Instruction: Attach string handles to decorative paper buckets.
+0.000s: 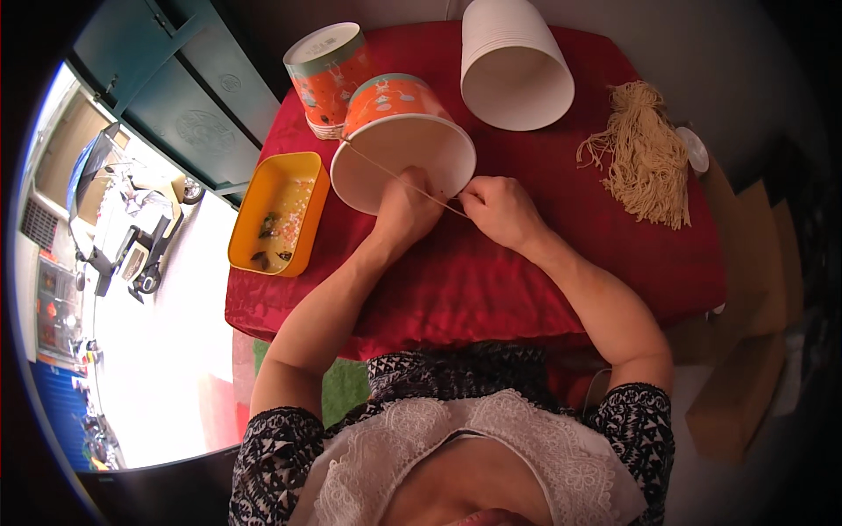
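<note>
An orange patterned paper bucket (399, 96) lies tilted on the red cloth, its white mouth toward me. A thin tan cord (377, 164) runs from the left of its rim across the mouth, passing over my left hand. My left hand (409, 209) reaches into the lower part of the mouth with curled fingers; their tips are hidden, and what they grip cannot be made out. Beside the rim's lower right, my right hand (500, 209) is closed in a pinch on the cord.
Behind stands a stack of orange buckets (329, 83), upside down. A stack of white buckets (517, 74) lies at the back. Tan cords (647, 158) are bunched at right. At left sits a yellow tub (309, 223) with small bits inside. Cardboard (745, 386) stands beyond the table's right edge.
</note>
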A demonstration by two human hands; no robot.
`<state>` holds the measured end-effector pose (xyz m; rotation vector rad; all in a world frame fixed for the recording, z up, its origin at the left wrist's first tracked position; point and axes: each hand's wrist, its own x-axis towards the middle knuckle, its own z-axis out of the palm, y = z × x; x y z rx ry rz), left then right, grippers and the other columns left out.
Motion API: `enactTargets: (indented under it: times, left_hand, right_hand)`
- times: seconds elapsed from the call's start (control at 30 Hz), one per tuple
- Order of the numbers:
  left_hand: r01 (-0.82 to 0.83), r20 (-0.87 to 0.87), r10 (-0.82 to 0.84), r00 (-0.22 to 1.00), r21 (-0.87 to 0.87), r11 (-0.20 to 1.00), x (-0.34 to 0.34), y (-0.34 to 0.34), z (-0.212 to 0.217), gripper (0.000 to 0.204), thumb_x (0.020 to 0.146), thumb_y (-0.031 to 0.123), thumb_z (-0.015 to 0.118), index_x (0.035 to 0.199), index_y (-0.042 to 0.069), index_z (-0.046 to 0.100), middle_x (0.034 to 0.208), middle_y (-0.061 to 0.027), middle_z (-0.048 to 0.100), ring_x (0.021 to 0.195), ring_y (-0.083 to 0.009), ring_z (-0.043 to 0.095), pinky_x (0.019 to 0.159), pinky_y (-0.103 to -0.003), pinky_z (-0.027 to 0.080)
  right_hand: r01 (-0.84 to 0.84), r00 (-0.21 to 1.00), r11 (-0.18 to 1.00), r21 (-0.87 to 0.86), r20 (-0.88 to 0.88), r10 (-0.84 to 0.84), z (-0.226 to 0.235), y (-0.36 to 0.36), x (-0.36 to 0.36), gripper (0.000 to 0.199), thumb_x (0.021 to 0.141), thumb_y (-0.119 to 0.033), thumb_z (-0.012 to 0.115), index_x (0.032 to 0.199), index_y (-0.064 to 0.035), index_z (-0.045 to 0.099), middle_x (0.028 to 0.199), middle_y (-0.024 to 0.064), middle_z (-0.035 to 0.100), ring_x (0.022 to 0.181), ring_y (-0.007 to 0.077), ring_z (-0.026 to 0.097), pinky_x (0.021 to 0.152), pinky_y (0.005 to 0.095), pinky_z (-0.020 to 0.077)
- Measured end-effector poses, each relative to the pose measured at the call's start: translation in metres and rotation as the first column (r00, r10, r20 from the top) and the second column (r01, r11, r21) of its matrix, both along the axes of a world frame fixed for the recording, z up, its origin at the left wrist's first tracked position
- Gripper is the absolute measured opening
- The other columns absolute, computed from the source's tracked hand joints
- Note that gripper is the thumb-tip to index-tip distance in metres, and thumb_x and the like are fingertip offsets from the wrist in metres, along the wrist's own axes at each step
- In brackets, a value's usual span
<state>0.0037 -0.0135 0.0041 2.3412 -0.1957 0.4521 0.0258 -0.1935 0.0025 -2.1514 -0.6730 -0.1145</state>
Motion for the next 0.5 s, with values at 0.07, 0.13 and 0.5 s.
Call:
enactTargets:
  times: [0.07,0.13,0.5]
  left_hand:
    - [0.022,0.034,-0.023,0.999,0.039,0.999,-0.002,0.001,-0.001,0.02,0.08,0.008,0.068,0.067,-0.007,0.062,0.065,-0.0271,0.062,0.062,-0.0413,0.066,0.057,-0.047,0.051]
    - [0.029,0.044,-0.032,0.999,0.061,0.998,-0.003,0.0,-0.002,0.018,0.08,0.007,0.068,0.07,-0.007,0.063,0.069,-0.0277,0.063,0.066,-0.0418,0.067,0.058,-0.047,0.052]
    - [0.239,-0.068,-0.249,0.966,-0.129,0.962,-0.099,-0.002,0.051,0.035,0.095,0.029,0.068,0.084,-0.004,0.067,0.073,-0.0105,0.063,0.066,-0.02,0.062,0.063,-0.033,0.05]
  right_hand:
    - [0.046,0.998,0.998,0.05,-0.036,-0.044,0.002,0.001,0.004,0.033,0.093,-0.024,0.059,0.078,0.003,0.07,0.072,0.0255,0.065,0.071,0.0434,0.068,0.063,0.0505,0.0534]
    - [0.096,0.995,0.993,0.067,-0.037,-0.093,0.002,0.002,0.008,0.039,0.093,-0.028,0.06,0.075,0.006,0.068,0.07,0.0277,0.063,0.069,0.0441,0.068,0.062,0.0496,0.0529]
    - [0.056,0.997,0.931,0.36,-0.064,-0.035,0.018,-0.008,0.008,0.039,0.099,-0.026,0.057,0.081,0.0084,0.065,0.07,0.0275,0.062,0.062,0.0278,0.068,0.058,0.0427,0.0487]
